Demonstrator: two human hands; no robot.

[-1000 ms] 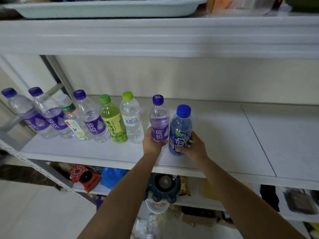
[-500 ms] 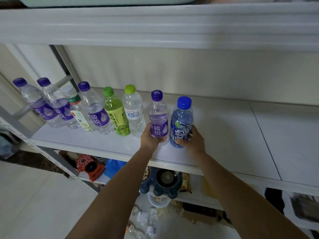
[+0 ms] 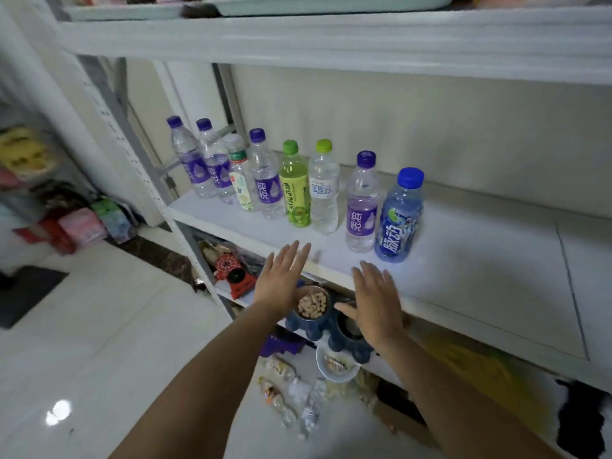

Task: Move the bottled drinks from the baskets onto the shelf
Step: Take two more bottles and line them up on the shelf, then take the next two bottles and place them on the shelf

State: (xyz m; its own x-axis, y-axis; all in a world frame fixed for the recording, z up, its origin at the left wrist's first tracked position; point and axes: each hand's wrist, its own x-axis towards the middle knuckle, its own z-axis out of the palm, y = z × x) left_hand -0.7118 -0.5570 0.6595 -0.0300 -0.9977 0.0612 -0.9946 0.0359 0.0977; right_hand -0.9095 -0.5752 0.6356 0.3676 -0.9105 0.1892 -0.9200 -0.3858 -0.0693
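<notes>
On the white middle shelf [image 3: 463, 276]: eight bottles upright in one row, running from the left upright to about mid-shelf. Rightmost is the blue bottle [image 3: 399, 220], blue cap. Just left of it is a purple-cap water bottle [image 3: 361, 207]; can't tell if they touch. Then the lime-cap clear bottle [image 3: 324, 190], the green drink bottle [image 3: 294, 190] and three more purple-cap bottles, with a white-cap bottle [image 3: 239, 173] tucked among them.

Left hand [image 3: 281, 283]: fingers straight and spread, holding nothing, fingertips over the shelf's front edge. Right hand [image 3: 376, 299]: same, flat and empty, near the blue bottle but apart from it.

Lower shelf, under the hands: blue bowl [image 3: 313, 304] of pale pellets and a red spider-web item [image 3: 233, 273].
</notes>
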